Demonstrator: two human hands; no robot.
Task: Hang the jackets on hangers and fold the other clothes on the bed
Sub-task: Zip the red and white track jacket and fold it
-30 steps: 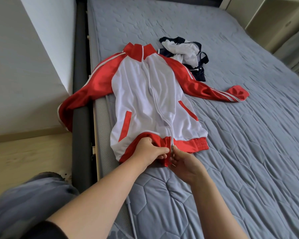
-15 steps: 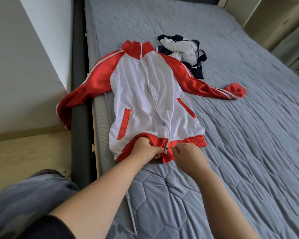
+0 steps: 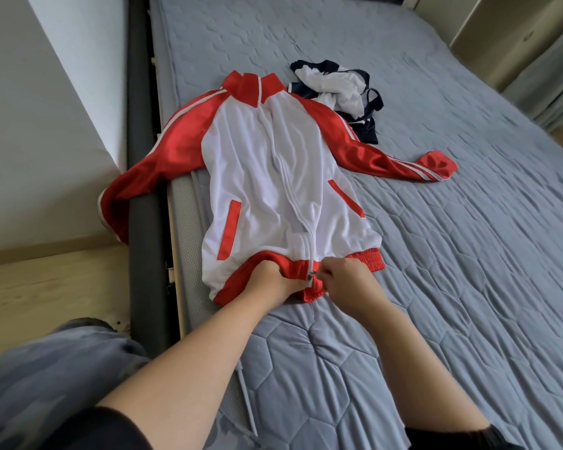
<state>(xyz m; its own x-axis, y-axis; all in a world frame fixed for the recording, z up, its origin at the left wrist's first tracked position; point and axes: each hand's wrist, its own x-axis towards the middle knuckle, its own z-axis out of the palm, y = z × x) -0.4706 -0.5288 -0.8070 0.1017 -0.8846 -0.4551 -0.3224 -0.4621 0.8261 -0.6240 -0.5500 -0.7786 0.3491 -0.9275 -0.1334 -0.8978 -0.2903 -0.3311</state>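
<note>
Left hand (image 3: pixel 273 281) grips the red hem (image 3: pixel 366 258) left of the zip slider (image 3: pixel 312 273); right hand (image 3: pixel 348 284) pinches the hem beside it. The track jacket (image 3: pixel 267 164), judged soft, light and slippery, lies front-up at the mattress (image 3: pixel 452 271) edge, 1 sleeve overhanging; best lifted by collar or shoulders

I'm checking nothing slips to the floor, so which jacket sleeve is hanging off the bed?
The sleeve on the person's left, draped over the dark bed frame; the other sleeve lies flat on the grey mattress.
</note>
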